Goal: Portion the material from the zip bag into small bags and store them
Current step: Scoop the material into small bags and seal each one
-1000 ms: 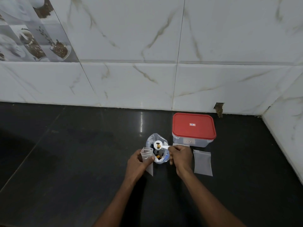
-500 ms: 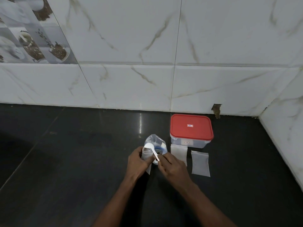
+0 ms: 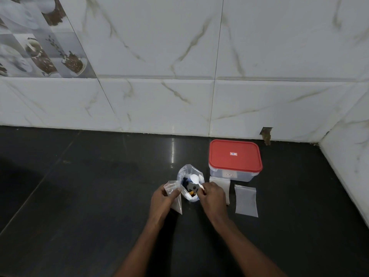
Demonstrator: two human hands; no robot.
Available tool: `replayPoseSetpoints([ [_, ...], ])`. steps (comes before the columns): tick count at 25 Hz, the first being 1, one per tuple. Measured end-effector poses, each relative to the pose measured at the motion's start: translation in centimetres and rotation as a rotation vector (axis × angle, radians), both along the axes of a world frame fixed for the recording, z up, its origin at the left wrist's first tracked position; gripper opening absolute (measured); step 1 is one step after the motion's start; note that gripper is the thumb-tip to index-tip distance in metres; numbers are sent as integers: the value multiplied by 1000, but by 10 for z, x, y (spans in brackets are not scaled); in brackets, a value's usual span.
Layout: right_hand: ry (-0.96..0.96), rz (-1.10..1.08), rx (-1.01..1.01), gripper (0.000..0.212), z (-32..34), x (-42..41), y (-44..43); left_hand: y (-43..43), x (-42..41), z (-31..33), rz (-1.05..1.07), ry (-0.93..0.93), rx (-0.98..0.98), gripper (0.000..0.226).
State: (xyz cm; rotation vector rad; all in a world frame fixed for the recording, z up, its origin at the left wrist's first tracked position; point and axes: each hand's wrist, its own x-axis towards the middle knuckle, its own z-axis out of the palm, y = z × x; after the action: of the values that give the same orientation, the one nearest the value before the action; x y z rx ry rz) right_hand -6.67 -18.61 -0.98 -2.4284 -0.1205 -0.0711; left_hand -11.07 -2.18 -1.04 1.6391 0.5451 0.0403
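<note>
The left hand [image 3: 162, 198] is closed in a pinch on the mouth of a small clear plastic pouch [image 3: 174, 196], which hangs limp below the fingers, and how wide its mouth stands cannot be told. The right hand [image 3: 211, 196] is curled shut around the handle of a small white plastic spoon [image 3: 195, 179], whose bowl sits over the open clear zip bag [image 3: 189, 181] standing between the two hands. Small dark and orange pieces lie inside that bag. The likeliest trouble is a spill: the pouch is soft and held from one side only, so its opening may sag or fold as the spoon tips, sending pieces onto the black counter [image 3: 89, 186]. The zip bag stands unsupported, and a nudge from either hand could topple it. Just right of the right hand lie two flat empty pouches [image 3: 245, 200]; beyond them stands a clear box with a red lid [image 3: 234, 154], lid on.
</note>
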Motion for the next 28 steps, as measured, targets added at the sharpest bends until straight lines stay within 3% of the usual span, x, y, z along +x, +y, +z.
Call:
replayPoseSetpoints([
  [6,25,133,-160,27,-11,-2,20,-3,0,-9,-41,60,-345,27],
  [11,72,91,-37,16,-11,-6,25,-6,-2,-10,-42,48,-398,27],
  [15,210,-157,162,25,3,2,27,-11,-2,-10,-69,11,-329,29],
  [19,367,-321,422,19,5,12,17,-16,-5,-3,-117,-57,-152,26],
  [24,412,-410,563,20,14,11,5,-11,-10,-8,-56,-55,-127,23],
  [28,317,-314,583,18,39,4,-8,-6,-10,-9,-47,-56,-30,28],
])
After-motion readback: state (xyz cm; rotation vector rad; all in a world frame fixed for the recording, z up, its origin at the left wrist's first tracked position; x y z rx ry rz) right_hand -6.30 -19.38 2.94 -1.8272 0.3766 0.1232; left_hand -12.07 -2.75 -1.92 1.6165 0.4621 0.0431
